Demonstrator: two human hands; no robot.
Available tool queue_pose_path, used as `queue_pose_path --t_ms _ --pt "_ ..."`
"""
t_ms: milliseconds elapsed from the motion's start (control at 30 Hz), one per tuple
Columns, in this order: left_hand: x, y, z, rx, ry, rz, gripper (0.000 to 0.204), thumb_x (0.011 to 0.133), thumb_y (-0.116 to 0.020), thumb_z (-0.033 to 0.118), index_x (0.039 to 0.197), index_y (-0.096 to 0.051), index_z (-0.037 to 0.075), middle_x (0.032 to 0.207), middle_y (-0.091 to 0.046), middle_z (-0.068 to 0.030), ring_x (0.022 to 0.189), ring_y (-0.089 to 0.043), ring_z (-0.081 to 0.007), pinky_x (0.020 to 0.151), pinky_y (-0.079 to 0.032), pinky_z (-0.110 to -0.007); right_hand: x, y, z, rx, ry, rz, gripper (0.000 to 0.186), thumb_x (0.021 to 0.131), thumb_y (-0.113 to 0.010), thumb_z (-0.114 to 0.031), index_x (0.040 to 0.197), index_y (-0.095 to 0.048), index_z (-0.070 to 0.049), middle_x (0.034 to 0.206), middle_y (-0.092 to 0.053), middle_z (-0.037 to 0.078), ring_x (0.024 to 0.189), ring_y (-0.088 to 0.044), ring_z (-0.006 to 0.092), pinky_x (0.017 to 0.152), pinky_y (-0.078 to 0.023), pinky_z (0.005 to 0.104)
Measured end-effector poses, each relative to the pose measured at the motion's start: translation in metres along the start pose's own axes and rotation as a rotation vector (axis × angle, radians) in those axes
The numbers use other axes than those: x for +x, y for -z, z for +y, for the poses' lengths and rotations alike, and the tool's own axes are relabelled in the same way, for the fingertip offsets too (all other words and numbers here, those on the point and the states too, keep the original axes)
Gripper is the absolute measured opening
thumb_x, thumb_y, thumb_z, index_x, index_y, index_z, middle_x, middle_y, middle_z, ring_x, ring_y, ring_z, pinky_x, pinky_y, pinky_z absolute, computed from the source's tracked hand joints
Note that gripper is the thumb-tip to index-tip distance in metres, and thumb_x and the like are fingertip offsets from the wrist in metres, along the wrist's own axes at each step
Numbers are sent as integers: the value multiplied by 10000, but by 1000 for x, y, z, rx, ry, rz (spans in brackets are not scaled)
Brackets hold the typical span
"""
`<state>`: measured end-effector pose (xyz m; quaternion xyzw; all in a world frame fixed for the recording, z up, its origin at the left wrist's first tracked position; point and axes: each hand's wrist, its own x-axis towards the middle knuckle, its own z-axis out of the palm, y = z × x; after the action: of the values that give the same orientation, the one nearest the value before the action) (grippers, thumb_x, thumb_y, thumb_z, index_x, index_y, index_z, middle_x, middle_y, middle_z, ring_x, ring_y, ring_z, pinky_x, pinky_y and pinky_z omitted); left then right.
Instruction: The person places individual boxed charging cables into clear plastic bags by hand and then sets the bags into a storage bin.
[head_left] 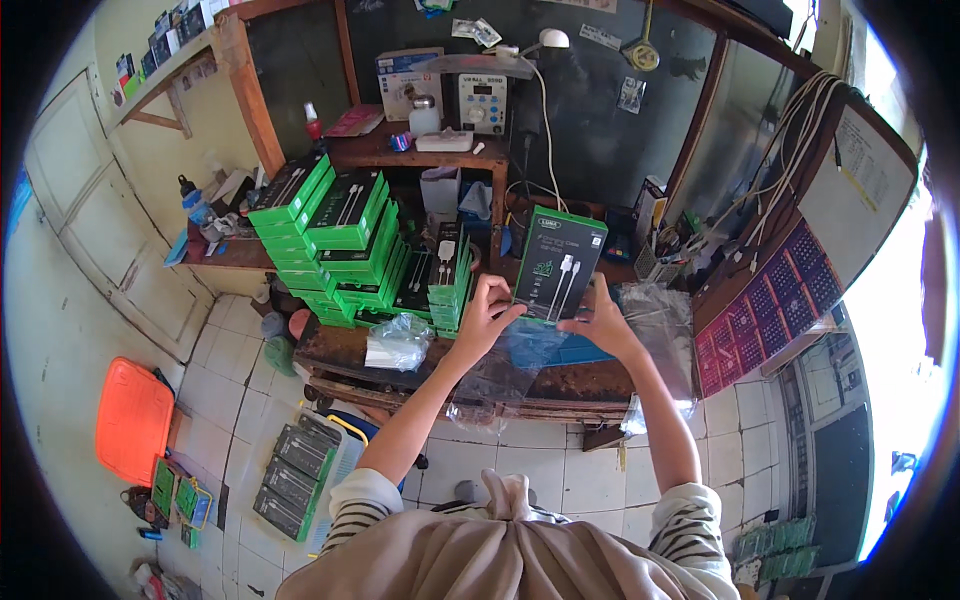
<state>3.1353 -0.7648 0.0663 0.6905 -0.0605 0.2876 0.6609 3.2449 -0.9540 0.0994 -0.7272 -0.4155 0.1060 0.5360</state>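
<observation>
Our left hand (pixel 490 312) and right hand (pixel 604 318) pinch the black-and-green USB-cable box (pixel 560 262) between them; we should press its 2 sides evenly, lightly.

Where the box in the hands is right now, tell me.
In the head view, just right of centre: the black-and-green box is between the left hand and right hand, right of the stacked boxes.

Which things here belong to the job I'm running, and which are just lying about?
Apparently in the job:
- black-and-green box, between left hand and right hand
- stacked green-edged boxes
- clear plastic bag, perhaps

Apparently just lying about:
- white device with knob
- orange lid
- blue bottle
</observation>
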Motion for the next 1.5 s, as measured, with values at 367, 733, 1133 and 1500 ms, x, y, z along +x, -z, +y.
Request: queue_pose_path --t_ms 367,733,1133,1500 --pt "23 12 73 449 139 -333 1176 628 -802 133 1419 68 138 1164 -544 -181 998 -576 -268 848 -465 -382 -2 11 -19 -90 121 8 1020 646 -769 -38 1400 -88 -124 951 -607 158 851 -609 243 744 -496 344" --pt "34 9 93 730 36 -374 1227 607 -813 124 1380 140 171 1214 -498 -252 1042 -558 -341 894 -443 -421 -1 14 -53 -105 150 -73 1188 620 -749 44 1421 94 -198 1048 -596 162 809 -596 240 685 -486 346" --pt "33 13 78 472 -130 -351 1110 649 -786 66 1374 44 199 1288 -398 -238 1043 -550 -255 840 -500 -376 1 8 -55 -47 61 -72 1181 623 -761 35 1422 76 -200 1303 -409 189 1122 -490 261 848 -484 372" --pt "36 23 75 215 -39 -214 1094 634 -789 48 1375 -4 230 1291 -383 -230 1008 -564 -251 791 -529 -380 2 5 -45 3 -39 -17 1049 668 -737 14 1433 -53 -207 926 -644 108 826 -611 161 779 -503 321"
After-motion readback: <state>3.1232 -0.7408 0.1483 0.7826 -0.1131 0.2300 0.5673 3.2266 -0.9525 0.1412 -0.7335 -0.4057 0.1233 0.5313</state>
